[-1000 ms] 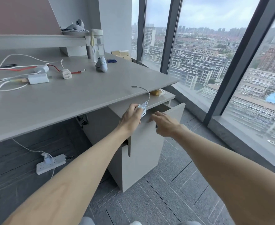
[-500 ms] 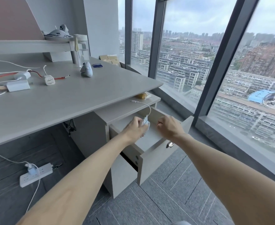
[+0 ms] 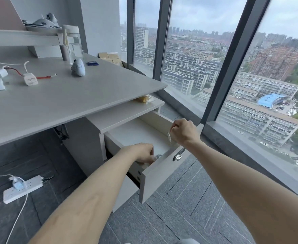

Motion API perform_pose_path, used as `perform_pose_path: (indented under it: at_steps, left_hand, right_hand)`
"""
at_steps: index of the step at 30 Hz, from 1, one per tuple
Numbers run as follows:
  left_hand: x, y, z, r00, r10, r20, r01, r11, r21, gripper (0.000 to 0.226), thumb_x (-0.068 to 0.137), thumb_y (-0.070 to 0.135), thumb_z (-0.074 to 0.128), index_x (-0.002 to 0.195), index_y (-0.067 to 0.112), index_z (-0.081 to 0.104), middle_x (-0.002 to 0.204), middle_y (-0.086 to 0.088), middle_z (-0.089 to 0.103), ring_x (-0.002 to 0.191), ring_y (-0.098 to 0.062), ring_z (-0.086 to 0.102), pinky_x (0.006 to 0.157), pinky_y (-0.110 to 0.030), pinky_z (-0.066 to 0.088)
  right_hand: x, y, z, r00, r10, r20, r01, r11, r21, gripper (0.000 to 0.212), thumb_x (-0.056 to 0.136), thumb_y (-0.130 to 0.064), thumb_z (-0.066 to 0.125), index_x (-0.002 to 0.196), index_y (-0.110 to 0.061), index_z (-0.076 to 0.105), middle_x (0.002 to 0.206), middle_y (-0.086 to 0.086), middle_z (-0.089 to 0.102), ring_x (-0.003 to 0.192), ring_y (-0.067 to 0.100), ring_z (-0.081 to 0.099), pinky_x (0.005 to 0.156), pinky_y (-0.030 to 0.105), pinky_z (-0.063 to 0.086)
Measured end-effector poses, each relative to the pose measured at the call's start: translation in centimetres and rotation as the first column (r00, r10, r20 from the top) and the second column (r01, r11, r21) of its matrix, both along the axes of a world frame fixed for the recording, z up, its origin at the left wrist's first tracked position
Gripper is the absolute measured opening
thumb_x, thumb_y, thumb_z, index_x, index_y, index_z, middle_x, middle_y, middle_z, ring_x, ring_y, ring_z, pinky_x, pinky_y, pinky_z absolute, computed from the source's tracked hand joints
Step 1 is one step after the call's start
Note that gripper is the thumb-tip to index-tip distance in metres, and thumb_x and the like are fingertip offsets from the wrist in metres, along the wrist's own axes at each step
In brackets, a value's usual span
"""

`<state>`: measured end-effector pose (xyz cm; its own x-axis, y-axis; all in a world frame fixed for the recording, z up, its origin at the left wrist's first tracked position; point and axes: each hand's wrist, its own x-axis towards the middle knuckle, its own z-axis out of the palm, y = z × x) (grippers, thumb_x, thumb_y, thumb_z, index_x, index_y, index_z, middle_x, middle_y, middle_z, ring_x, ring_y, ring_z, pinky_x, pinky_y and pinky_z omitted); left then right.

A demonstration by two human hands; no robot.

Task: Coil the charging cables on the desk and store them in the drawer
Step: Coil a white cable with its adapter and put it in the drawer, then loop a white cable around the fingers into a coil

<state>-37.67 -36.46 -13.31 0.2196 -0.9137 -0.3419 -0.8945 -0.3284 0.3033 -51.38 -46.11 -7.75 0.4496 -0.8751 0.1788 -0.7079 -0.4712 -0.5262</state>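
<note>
L hand curls round the coiled cable inside the open drawer to set it down, R hand pinching its loose end clear.

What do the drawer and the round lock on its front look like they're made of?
Drawer: likely laminated board, matte pale grey; flat, even faces and square edges. Lock: looks like metal, shiny silver; it shows bright glints.

Bare forearms, bare left hand and right hand. Short nail visible on a left fingertip. Along the bottom edge, a sliver of light grey clothing.
</note>
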Motion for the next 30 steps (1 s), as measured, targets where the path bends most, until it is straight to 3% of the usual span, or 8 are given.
perform_pose_path:
  at_steps: [4,8,10,12,15,19,25,30]
  left_hand:
    - [-0.3,-0.3,0.2,0.998,-0.034,-0.045,0.038,0.995,0.092,0.025,0.09,0.035,0.055,0.107,0.021,0.065,0.098,0.004,0.066,0.087,-0.018,0.066,0.083,-0.028,0.051]
    - [0.1,-0.5,0.5,0.993,-0.082,-0.086,0.095,0.981,0.167,0.024,0.092,0.025,0.054,0.113,0.027,0.064,0.1,0.007,0.067,0.082,-0.013,0.064,0.077,-0.024,0.048]
    - [0.8,-0.3,1.2,0.99,-0.057,-0.13,0.064,0.997,0.049,0.026,0.096,0.024,0.047,0.117,0.026,0.062,0.106,0.005,0.068,0.091,-0.013,0.062,0.079,-0.024,0.046]
    - [1.6,0.4,2.3,0.984,0.046,-0.174,-0.076,0.982,-0.17,0.027,0.098,0.027,0.041,0.114,0.028,0.062,0.111,0.007,0.067,0.102,-0.014,0.059,0.085,-0.026,0.044]
    - [2.8,2.5,4.6,0.954,0.156,-0.254,-0.255,0.868,-0.425,0.025,0.097,0.025,0.04,0.105,0.028,0.064,0.109,0.006,0.068,0.1,-0.016,0.059,0.084,-0.028,0.046]
    - [4.1,4.9,7.9,0.934,0.204,-0.292,-0.345,0.72,-0.602,0.026,0.097,0.019,0.039,0.097,0.025,0.064,0.104,0.005,0.07,0.099,-0.017,0.063,0.085,-0.028,0.049]
    - [7.8,11.1,13.9,0.862,0.34,-0.375,-0.499,0.446,-0.743,0.027,0.099,0.017,0.037,0.102,0.017,0.063,0.095,0.001,0.07,0.084,-0.018,0.063,0.079,-0.029,0.051]
    - [13.8,17.7,15.8,0.774,0.429,-0.467,-0.61,0.304,-0.732,0.019,0.1,0.022,0.04,0.099,0.019,0.058,0.088,0.003,0.069,0.056,-0.015,0.063,0.05,-0.023,0.045]
  right_hand:
    - [0.3,1.4,-0.3,1.0,0.004,-0.023,-0.005,1.0,-0.008,0.03,0.072,-0.005,0.042,0.078,-0.012,0.071,0.087,0.014,0.069,0.085,0.038,0.061,0.073,0.035,0.052]
    - [0.4,2.2,0.1,1.0,0.01,-0.014,-0.01,1.0,-0.023,0.029,0.074,-0.005,0.043,0.079,-0.013,0.07,0.086,0.012,0.069,0.083,0.036,0.061,0.074,0.036,0.052]
    - [0.4,2.3,0.5,0.999,-0.008,0.032,0.009,1.0,-0.01,0.029,0.074,-0.005,0.043,0.078,-0.013,0.071,0.086,0.012,0.069,0.082,0.035,0.061,0.073,0.035,0.052]
    - [0.4,2.4,0.7,0.994,-0.05,0.097,0.046,0.998,0.037,0.029,0.074,-0.005,0.043,0.079,-0.013,0.071,0.088,0.011,0.07,0.083,0.034,0.062,0.074,0.034,0.052]
    - [0.5,3.4,0.8,0.985,-0.096,0.143,0.077,0.988,0.134,0.03,0.077,-0.006,0.045,0.088,-0.013,0.072,0.095,0.011,0.071,0.09,0.033,0.063,0.078,0.033,0.051]
    - [2.3,5.6,1.3,0.964,-0.102,0.246,0.053,0.979,0.198,0.029,0.083,-0.006,0.047,0.094,-0.018,0.071,0.105,0.007,0.07,0.092,0.027,0.06,0.08,0.03,0.047]
    - [9.4,11.2,5.0,0.905,0.03,0.423,-0.087,0.989,0.116,0.029,0.085,-0.01,0.048,0.098,-0.018,0.072,0.101,0.002,0.072,0.096,0.025,0.063,0.08,0.029,0.049]
    - [17.1,16.3,8.2,0.84,0.239,0.488,-0.273,0.962,-0.002,0.026,0.085,-0.013,0.05,0.097,-0.015,0.072,0.095,0.002,0.072,0.09,0.023,0.064,0.078,0.032,0.051]
